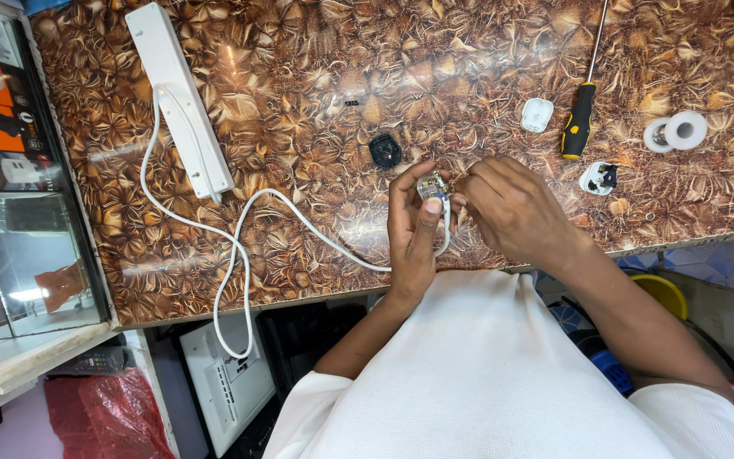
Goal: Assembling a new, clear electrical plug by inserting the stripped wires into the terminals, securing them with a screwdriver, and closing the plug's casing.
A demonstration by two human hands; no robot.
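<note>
The left hand (411, 229) holds a small clear plastic plug body (431, 185) just above the near edge of the glossy brown leaf-patterned worktop (316, 76), its fingers and thumb clamped on it. The round white flexible cable (239, 255) enters the plug body from below and runs left in a loop to the long white plastic power strip (178, 98). The right hand (511, 208) meets the plug body from the right, fingers pinched together at its edge; what they pinch is hidden.

On the worktop beyond the hands lie a small black plug part (385, 150), a small white rounded plug cover (537, 115), a black-and-yellow-handled screwdriver (581, 115), a white plug part with dark pins (598, 178) and a roll of white tape (678, 132).

Risks, as a judgement:
- The work is held over the worktop edge; any small fitting released there would probably fall to the floor.
- The cable loop hangs off the edge; a snag would pull the plug body from the grip.
- Loose small parts near the right forearm could be swept off.
</note>
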